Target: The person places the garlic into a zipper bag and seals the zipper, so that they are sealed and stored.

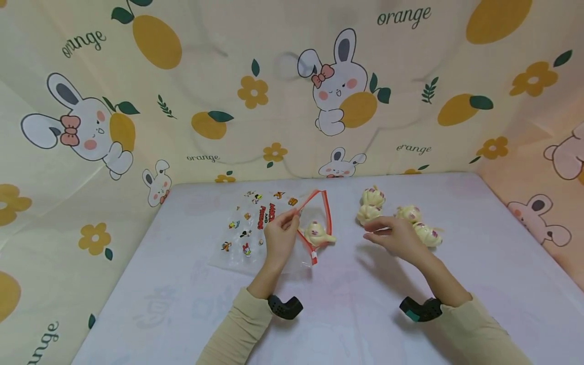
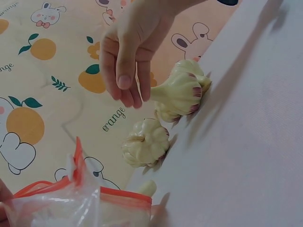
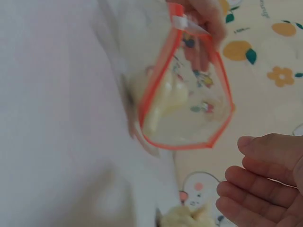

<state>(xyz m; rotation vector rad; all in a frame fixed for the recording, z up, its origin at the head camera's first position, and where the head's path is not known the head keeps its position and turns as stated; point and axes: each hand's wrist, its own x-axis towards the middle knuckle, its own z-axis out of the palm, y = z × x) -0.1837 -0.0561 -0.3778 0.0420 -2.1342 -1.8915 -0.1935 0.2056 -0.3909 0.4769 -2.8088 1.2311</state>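
A clear plastic zip bag (image 1: 242, 238) with a red edge and cartoon prints lies on the table, its mouth spread toward the right. My left hand (image 1: 280, 241) pinches the red rim and holds the mouth raised. One garlic bulb (image 1: 315, 233) sits just inside, its stem poking over the lower rim; the right wrist view shows this bulb (image 3: 170, 94) too. To the right of the bag, my right hand (image 1: 397, 238) hovers above the table, fingers loosely bent and nothing between them. Behind and beside it lie several more garlic bulbs (image 1: 427, 234), partly hidden by the hand.
A pale cloth covers the table (image 1: 347, 314). Behind it and at both sides hangs a curtain (image 1: 283, 101) printed with rabbits and oranges. Black wrist devices (image 1: 285, 307) are on both forearms. Two garlic bulbs (image 1: 373, 196) stand close together toward the back.
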